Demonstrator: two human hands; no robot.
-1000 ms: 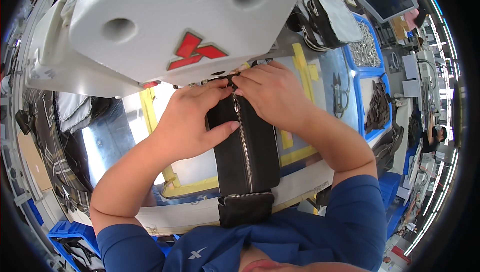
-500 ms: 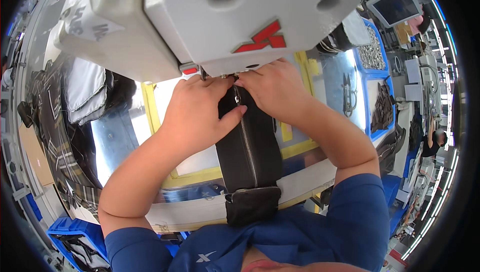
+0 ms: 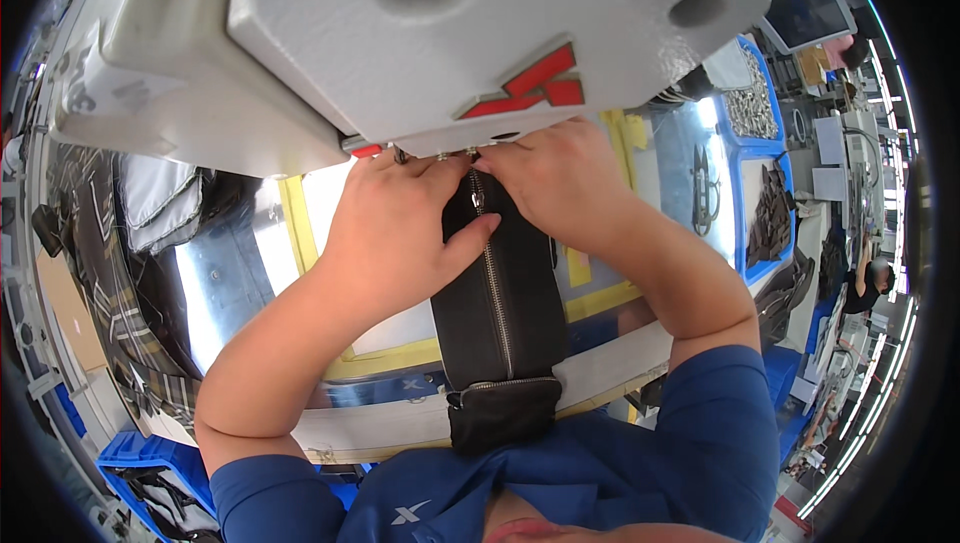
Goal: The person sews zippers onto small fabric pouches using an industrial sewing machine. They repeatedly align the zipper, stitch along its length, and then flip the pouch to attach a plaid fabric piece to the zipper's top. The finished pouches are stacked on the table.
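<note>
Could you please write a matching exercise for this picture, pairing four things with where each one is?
Things:
1. left hand
2. metal zipper
3. scissors
4. plaid fabric

Places:
A. between the right forearm and a blue bin
B. lengthwise along the black fabric piece
C. near the picture's left edge
D. over the black fabric piece, thumb pointing across it

Pairs: 1-D, 2-B, 3-A, 4-C

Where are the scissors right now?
In the head view, the scissors lie on the right, between the right hand and the nearest blue bin.
</note>
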